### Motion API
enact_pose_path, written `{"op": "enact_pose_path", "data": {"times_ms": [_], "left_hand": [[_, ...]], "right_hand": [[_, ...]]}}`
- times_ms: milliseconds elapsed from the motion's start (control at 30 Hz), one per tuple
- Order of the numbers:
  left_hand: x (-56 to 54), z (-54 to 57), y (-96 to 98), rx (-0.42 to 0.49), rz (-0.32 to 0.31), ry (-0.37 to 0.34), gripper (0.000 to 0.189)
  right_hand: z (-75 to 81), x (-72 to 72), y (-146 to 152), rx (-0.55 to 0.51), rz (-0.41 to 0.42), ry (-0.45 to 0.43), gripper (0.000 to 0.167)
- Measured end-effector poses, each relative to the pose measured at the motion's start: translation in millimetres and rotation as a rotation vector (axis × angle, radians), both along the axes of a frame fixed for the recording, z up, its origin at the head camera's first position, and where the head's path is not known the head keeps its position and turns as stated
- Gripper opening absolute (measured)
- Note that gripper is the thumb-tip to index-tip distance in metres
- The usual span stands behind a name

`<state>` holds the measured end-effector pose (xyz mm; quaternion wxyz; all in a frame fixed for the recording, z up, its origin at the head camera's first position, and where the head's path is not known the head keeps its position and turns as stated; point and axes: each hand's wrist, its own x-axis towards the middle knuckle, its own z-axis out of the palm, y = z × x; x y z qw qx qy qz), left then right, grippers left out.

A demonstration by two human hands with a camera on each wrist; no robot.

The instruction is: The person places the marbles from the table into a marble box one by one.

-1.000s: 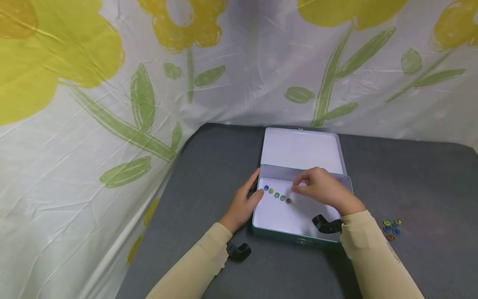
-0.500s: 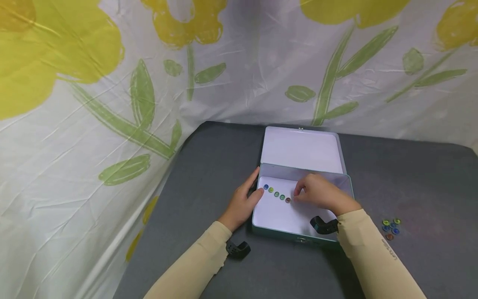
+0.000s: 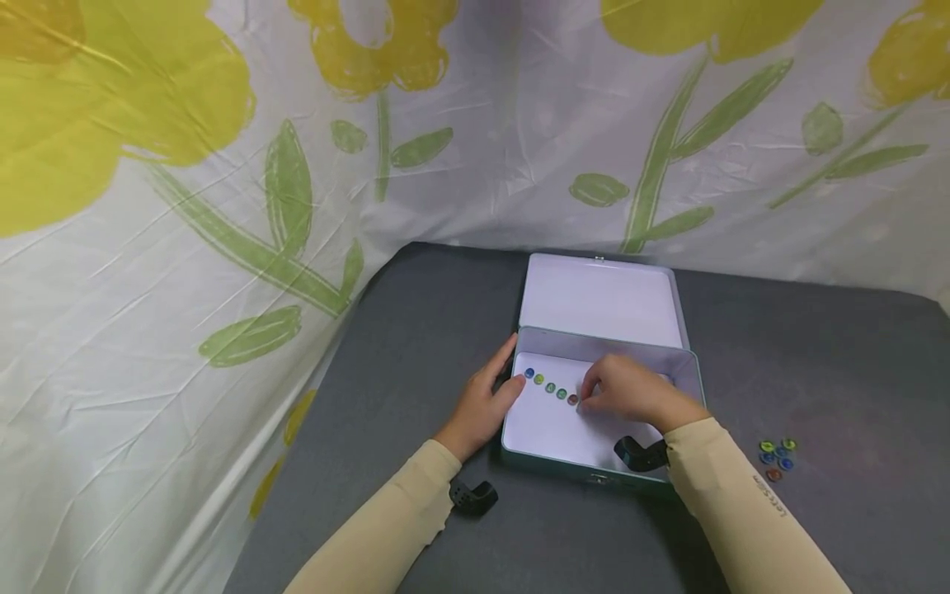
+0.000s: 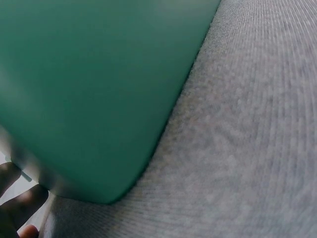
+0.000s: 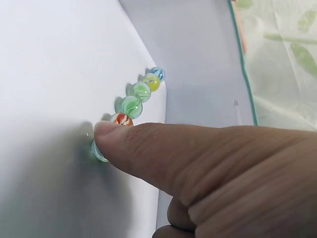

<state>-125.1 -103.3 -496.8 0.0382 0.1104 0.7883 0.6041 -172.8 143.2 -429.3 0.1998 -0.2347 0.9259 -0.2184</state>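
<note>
A hinged green tin box point(image 3: 545, 464) with a white inside lies open on the table. Along its floor runs a slanting row of several glass marbles point(image 5: 132, 107): blue, yellow, green and a red-streaked one. My right hand point(image 3: 631, 388) reaches inside and pinches a greenish marble point(image 5: 98, 150) at the row's near end, right beside the red-streaked marble point(image 5: 122, 119). The thumb covers part of both in the right wrist view. My left hand point(image 3: 478, 408) holds the box's left wall, thumb at the rim and fingers along the outside.
Several more marbles point(image 3: 777, 455), yellow-green, blue and red, lie in a cluster on the dark grey table point(image 3: 839, 528), right of the box. The lid point(image 3: 603, 301) leans back behind the box. A flower-patterned curtain point(image 3: 505, 148) hangs along the table's back and left.
My right hand has lowered to the box floor and moved slightly nearer, bringing its fingertips to the end of the marble row. The left hand has stayed at the box wall.
</note>
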Motion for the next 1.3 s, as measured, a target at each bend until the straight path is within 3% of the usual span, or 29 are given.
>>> {"op": "enact_pose_path", "data": {"times_ms": [333,700,1300], "left_hand": [[-0.6,-0.9,0.8,-0.003,0.005,0.006,0.066],[-0.7,-2.3,1.5,0.006,0.002,0.002,0.065],[-0.1,-2.3,1.6,0.009,0.011,-0.005,0.065]], "right_hand": [[-0.8,0.1,0.0,-0.008,-0.028,-0.041,0.006],[-0.3,-0.2,5.8,-0.066,-0.083,0.015,0.017],[7.8,-2.3,12.2,-0.117,-0.138,0.049,0.021]]}}
